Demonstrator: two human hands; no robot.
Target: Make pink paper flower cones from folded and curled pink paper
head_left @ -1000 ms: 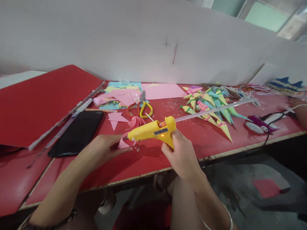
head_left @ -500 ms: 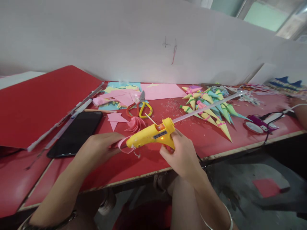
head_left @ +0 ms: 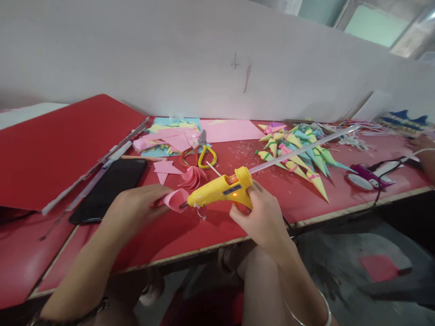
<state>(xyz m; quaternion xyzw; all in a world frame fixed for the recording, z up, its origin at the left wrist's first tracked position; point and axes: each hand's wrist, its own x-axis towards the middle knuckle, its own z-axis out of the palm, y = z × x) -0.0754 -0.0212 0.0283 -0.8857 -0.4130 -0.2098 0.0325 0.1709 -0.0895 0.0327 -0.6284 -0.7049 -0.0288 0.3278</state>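
Note:
My right hand (head_left: 260, 210) is closed round the grip of a yellow hot glue gun (head_left: 217, 190), its orange light lit. A long clear glue stick (head_left: 306, 148) juts from the back of the gun. My left hand (head_left: 136, 206) pinches a rolled pink paper cone (head_left: 176, 200); its fingertips are partly hidden. At the cone's open mouth is the gun's metal nozzle (head_left: 184, 205). Just beyond lies a fan of curved pink paper strips (head_left: 193, 177), beside folded pink paper pieces (head_left: 166, 170).
Red-and-yellow-handled scissors (head_left: 206, 156) lie by pink paper sheets (head_left: 234, 130). A black phone (head_left: 110, 192) is at left, under a red board (head_left: 68, 149)'s edge. Several paper cones (head_left: 299, 151) are piled at right, near a purple device (head_left: 380, 177). Another person's arm (head_left: 426, 154) shows far right.
The glue gun has moved slightly right, drawing its nozzle back toward the cone's mouth. The pink cone has turned so that its opening shows more.

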